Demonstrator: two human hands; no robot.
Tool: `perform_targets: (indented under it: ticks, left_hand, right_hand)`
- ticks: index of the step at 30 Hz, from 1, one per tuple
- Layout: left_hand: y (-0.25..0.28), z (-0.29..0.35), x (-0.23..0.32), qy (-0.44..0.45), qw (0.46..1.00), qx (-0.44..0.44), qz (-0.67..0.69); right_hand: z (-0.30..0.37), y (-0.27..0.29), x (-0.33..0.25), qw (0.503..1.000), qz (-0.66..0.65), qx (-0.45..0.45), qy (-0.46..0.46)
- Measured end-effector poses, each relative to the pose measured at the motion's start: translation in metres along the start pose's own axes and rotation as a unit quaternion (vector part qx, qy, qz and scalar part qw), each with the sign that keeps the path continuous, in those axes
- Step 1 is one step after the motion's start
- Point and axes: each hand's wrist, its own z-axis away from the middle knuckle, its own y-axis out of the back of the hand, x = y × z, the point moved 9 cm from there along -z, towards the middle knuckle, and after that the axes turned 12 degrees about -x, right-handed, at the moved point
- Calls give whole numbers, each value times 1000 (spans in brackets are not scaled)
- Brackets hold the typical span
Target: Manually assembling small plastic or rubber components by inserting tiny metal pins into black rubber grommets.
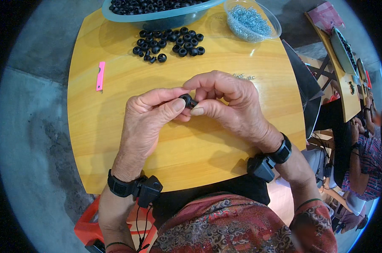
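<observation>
While my left hand and right hand meet above the bench, fingers clamped on one small black rubber grommet, it seems light, pliant, easily dropped; best pinched by its rim.

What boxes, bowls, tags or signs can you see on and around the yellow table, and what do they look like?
Pink tag: flat narrow strip, on the table's left part, left of the hands.
Blue bowl: wide see-through plastic, far edge, full of black rings.
Clear tub: small oval plastic, right of the bowl, holds tiny silvery parts.
Pink packet: flat, on the neighbouring table at top right; too small to tell more.
No screens or signs show.
</observation>
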Motion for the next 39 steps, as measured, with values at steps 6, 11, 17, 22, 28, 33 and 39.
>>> perform_targets:
  ticks: [6,11,17,22,28,33,39]
  left_hand:
    - [-6,-2,8,19,1000,-8,22]
    - [-6,-2,5,41,999,-4,1]
    - [-10,0,0,33,999,-14,27]
    - [-9,0,1,7,1000,-11,14]
    - [-12,-1,-7,70,996,-11,59]
    - [-10,5,-11,138,989,-52,21]
    - [-10,3,-10,156,984,-72,-52]
  right_hand:
    - [-4,1,-11,996,67,-39,41]
    - [-6,-4,-17,989,95,-76,88]
    - [-4,-5,-13,991,55,-83,95]
    - [-6,-4,-12,995,2,-70,75]
    - [-3,-2,-14,991,46,-68,108]
    - [-4,-5,-20,986,80,-81,121]
    - [-5,-8,-13,987,77,-96,99]
